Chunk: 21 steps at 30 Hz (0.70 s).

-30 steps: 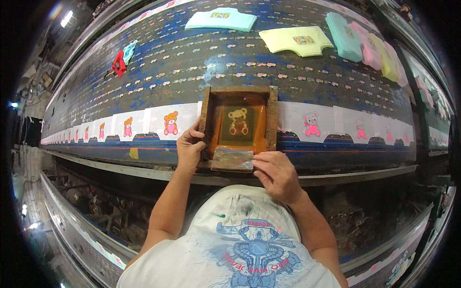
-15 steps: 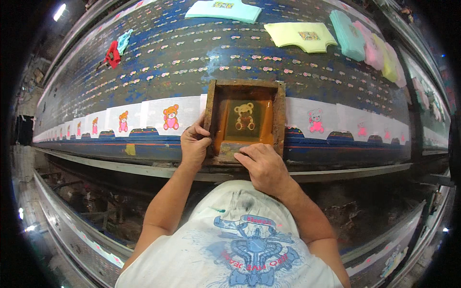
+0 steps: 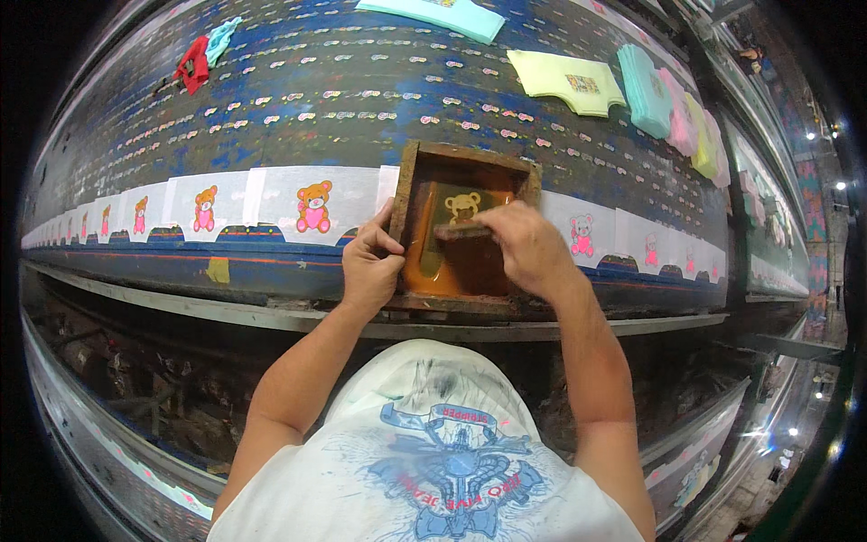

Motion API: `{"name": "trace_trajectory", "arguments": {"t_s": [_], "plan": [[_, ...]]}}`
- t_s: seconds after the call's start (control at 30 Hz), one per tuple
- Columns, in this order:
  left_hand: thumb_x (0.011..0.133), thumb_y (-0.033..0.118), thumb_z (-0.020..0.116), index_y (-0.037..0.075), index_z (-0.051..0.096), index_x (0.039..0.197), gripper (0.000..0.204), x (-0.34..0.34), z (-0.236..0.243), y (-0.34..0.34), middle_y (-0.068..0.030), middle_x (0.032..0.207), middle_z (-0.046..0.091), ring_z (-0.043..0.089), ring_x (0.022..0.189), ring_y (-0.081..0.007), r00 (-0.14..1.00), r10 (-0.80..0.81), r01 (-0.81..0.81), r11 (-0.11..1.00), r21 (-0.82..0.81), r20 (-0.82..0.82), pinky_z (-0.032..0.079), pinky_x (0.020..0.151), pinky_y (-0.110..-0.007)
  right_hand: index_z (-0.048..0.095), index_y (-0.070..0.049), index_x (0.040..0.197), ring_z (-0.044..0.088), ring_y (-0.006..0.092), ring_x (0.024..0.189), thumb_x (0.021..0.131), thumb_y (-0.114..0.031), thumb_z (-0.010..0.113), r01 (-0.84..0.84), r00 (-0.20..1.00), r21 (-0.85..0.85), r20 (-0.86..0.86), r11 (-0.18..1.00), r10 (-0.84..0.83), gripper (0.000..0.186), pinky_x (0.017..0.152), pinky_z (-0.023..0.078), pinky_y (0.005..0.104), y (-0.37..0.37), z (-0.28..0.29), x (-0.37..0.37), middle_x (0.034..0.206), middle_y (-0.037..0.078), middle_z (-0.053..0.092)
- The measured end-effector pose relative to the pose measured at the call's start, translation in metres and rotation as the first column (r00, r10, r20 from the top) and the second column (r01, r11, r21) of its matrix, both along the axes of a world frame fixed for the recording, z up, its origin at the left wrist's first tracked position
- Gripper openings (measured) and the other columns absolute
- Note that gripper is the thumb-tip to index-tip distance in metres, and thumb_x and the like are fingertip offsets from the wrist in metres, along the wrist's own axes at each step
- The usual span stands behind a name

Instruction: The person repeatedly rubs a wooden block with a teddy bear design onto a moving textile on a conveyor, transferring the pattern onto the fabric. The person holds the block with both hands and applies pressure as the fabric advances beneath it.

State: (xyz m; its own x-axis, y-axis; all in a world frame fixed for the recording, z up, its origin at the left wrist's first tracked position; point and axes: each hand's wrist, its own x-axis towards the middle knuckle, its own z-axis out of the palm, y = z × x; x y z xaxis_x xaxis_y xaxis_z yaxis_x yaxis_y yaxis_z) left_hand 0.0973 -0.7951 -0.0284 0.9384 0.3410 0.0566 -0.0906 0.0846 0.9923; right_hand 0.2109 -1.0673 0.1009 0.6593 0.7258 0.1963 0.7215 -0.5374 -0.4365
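Note:
A wooden-framed printing screen (image 3: 405, 194) with a bear stencil lies over the row of white fabric pieces at the near edge of the long table. My left hand (image 3: 371, 264) grips the frame's left side, fingers closed round it. Inside the frame, my right hand (image 3: 531, 246) is closed on a squeegee (image 3: 461, 232), which lies across the lower part of the bear figure. Orange-brown ink coats the mesh around the stencil. On the left, a fabric piece carries a finished-looking brown and pink bear (image 3: 314, 208); to the right, a bear print (image 3: 582, 236) shows grey and pink.
The dark, ink-stained table (image 3: 298, 135) stretches away with rows of small marks. Stacks of yellow cut garment pieces (image 3: 571, 84) and teal ones (image 3: 644, 90) lie at the far right. Red cloth (image 3: 193, 65) sits at far left. A metal rail (image 3: 226, 313) runs along the near edge.
My right hand has pushed the squeegee from the near end of the screen up to the bear stencil. My left hand stays on the frame. The head view has shifted slightly.

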Motion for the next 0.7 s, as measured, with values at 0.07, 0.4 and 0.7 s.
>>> {"name": "trace_trajectory", "arguments": {"t_s": [0.07,0.4,0.7], "plan": [[0.079,-0.014,0.073,0.006,0.071,0.083,0.021,0.001,-0.001,0.0,-0.0288,0.175,0.059,0.058,0.162,-0.0334,1.0,-0.001,0.001,0.999,0.041,0.001,0.041,0.132,-0.041,0.081,-0.001,0.129,0.076,0.0438,0.117,0.093,0.005,0.064,0.03,0.999,0.01,0.04,0.999,-0.031,0.04,0.107,0.06,0.0532,0.009,-0.004,0.025,0.121,0.022,0.083],[0.078,-0.015,0.071,0.005,0.067,0.081,0.021,0.002,0.002,-0.001,-0.0292,0.177,0.057,0.056,0.164,-0.0344,1.0,-0.001,0.001,0.999,0.045,-0.003,0.041,0.133,-0.043,0.083,-0.006,0.133,0.075,0.0422,0.115,0.093,0.006,0.065,0.084,0.984,-0.01,0.156,0.996,-0.082,0.045,0.105,0.061,0.0525,0.026,-0.012,0.018,0.122,0.018,0.081],[0.08,-0.014,0.071,0.004,0.067,0.085,0.02,0.002,-0.001,0.0,-0.0278,0.177,0.058,0.059,0.16,-0.0343,0.999,-0.009,0.008,0.998,0.054,0.034,0.043,0.131,-0.043,0.083,-0.007,0.136,0.073,0.0373,0.115,0.093,0.003,0.068,0.077,0.991,-0.014,0.113,0.997,-0.075,0.047,0.104,0.06,0.0489,0.016,-0.017,-0.098,0.124,0.014,0.079]]}}
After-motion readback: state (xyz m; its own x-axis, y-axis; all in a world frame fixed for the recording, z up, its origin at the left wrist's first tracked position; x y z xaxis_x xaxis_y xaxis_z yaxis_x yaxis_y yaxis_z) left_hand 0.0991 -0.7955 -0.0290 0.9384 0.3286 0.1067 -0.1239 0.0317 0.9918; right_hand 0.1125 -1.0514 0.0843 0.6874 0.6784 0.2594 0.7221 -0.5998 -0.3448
